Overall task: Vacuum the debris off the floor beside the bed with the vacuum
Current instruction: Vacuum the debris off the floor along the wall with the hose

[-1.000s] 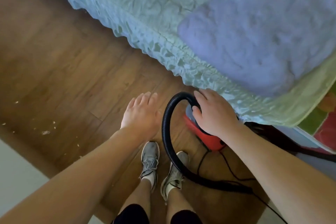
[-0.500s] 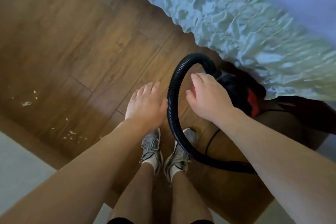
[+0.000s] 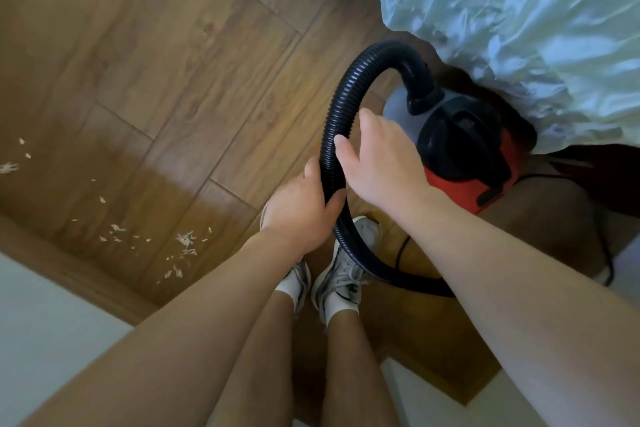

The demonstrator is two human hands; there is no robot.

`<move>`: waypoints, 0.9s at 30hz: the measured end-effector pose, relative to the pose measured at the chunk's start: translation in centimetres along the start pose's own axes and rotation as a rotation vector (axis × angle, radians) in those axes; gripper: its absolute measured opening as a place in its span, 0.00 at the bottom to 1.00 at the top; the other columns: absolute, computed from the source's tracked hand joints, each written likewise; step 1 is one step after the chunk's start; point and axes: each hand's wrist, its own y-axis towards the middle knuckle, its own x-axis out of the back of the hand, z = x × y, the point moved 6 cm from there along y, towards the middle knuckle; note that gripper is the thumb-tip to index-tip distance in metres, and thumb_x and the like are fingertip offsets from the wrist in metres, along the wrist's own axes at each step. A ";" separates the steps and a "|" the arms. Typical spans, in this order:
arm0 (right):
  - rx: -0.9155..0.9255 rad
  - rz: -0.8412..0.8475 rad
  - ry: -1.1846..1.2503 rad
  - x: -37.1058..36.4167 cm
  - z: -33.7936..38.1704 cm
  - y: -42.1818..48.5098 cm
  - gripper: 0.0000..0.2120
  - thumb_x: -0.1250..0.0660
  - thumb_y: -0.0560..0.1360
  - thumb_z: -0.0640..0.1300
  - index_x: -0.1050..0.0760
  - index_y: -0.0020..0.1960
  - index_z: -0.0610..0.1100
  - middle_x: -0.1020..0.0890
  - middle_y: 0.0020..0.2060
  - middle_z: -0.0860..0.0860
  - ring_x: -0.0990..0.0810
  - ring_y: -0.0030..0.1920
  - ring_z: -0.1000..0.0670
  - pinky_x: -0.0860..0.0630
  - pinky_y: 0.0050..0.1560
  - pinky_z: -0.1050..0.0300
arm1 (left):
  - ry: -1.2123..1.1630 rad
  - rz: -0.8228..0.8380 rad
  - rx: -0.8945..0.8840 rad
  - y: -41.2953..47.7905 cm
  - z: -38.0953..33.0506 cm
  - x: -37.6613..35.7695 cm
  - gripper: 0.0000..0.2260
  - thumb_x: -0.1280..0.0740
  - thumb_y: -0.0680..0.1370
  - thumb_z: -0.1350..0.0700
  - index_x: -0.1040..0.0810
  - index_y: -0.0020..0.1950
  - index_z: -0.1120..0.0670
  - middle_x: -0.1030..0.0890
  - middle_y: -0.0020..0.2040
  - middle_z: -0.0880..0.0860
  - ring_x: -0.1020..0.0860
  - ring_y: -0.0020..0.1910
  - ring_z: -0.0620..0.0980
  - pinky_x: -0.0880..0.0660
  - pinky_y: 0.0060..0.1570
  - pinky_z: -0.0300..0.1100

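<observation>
The vacuum (image 3: 464,149), a small red and black canister with a grey front, sits on the wooden floor (image 3: 173,80) just beside the bed (image 3: 519,10), partly under the overhanging coverlet. It looks compact and fairly light, a rigid shell best lifted by the dark handle on top. Its ribbed black hose (image 3: 332,121) is the part to steer with: springy, bendable, easy to grip thanks to the ridges, and likely to pull back toward its own curve. The left hand (image 3: 301,204) is wrapped round the hose where the loop comes down, thumb across the front. The right hand (image 3: 381,163) lies against the inner side of the loop just above, fingers loosely bent; whether it clasps cannot be told. The canister's long axis runs diagonally, hose port away from the person, red end nearer. The hose arcs up, left and down, then runs right under the right forearm, its nozzle hidden. The debris (image 3: 183,243) lies well apart to the left
</observation>
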 end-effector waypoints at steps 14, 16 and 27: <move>-0.078 -0.004 0.369 -0.2 0.7 0.3 0.14 0.36 0.80 0.53 0.29 0.60 0.45 0.20 0.46 0.54 0.21 0.48 0.53 0.23 0.51 0.55 | -0.200 -0.076 -0.027 -0.3 -0.3 -1.0 0.27 0.38 0.82 0.45 0.42 0.77 0.53 0.21 0.41 0.48 0.23 0.32 0.45 0.31 0.27 0.41; -0.074 -0.020 0.394 0.3 0.7 0.5 0.14 0.36 0.80 0.54 0.29 0.60 0.45 0.19 0.46 0.54 0.20 0.48 0.53 0.21 0.53 0.52 | -0.208 -0.074 -0.033 -0.7 -0.4 -1.0 0.29 0.37 0.82 0.45 0.44 0.78 0.52 0.20 0.41 0.48 0.22 0.34 0.45 0.27 0.29 0.43; -0.107 -0.083 0.550 2.8 0.5 2.8 0.22 0.38 0.77 0.59 0.27 0.62 0.44 0.16 0.45 0.51 0.17 0.45 0.54 0.18 0.51 0.48 | -0.302 -0.084 -0.008 -2.5 -1.0 -1.4 0.29 0.33 0.81 0.47 0.41 0.77 0.54 0.18 0.48 0.49 0.18 0.40 0.49 0.19 0.38 0.49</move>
